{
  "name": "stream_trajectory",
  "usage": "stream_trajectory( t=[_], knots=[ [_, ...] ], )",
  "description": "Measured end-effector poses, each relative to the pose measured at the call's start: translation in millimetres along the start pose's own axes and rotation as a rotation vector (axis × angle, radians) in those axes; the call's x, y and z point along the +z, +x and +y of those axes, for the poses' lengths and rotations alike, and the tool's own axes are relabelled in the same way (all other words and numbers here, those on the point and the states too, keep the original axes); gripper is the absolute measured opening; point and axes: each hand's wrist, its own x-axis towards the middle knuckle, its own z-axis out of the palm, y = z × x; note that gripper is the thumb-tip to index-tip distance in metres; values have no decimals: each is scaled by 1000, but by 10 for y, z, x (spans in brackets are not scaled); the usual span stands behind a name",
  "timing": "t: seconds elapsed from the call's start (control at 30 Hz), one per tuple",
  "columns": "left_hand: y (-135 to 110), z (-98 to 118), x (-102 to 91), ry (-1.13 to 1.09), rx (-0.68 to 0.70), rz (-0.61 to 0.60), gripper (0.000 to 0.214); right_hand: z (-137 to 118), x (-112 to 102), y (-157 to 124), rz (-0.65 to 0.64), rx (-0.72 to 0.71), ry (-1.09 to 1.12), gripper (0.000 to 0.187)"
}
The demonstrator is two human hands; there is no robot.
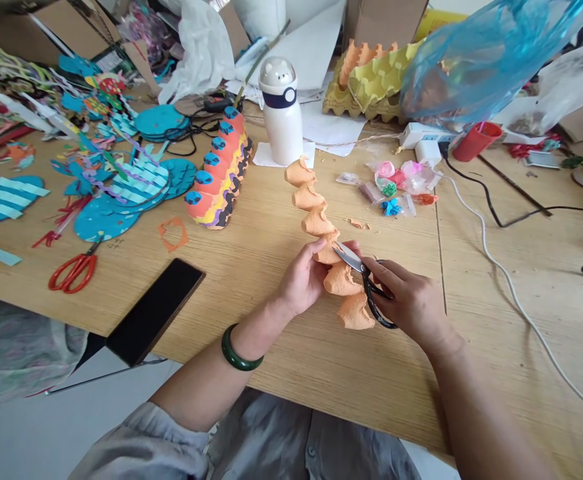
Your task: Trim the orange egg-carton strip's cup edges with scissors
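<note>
My left hand (304,277) grips an orange strip of egg carton cups (344,279) near its middle, with the thumb on one cup's edge. The strip runs away from me above the table, its several cups in a row. In my right hand (411,300) is a pair of black-handled scissors (371,293), fingers wrapped around the handles. The scissor blades lie against the cup beside my left thumb; whether they are cutting through the edge I cannot tell. A few orange scraps (358,225) lie on the table beyond.
A painted egg carton caterpillar (221,177) and a white bottle (284,127) stand beyond my hands. Red-handled scissors (74,270) and a phone (156,310) lie left. Clay packets (396,183), a white cable (501,267) and egg trays (371,80) are to the right and back.
</note>
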Motion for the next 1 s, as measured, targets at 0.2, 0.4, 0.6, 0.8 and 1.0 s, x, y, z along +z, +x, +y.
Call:
stream_trajectory(
  t=[0.2,0.4,0.6,0.8,1.0],
  knots=[
    [3,-34,-20,14,39,33,31,15,-9,-4,-67,31,-48,38],
    [14,-46,-49,30,21,35,32,22,15,-22,-83,39,-66,38],
    [23,-47,-58,6,14,67,28,-1,51,-28,-65,39,-104,40],
    [26,-27,-24,-10,-4,96,25,-17,87,-34,-84,63,-112,39],
    [37,-11,3,-35,3,136,23,-49,113,-4,-85,175,60,37]
  ],
)
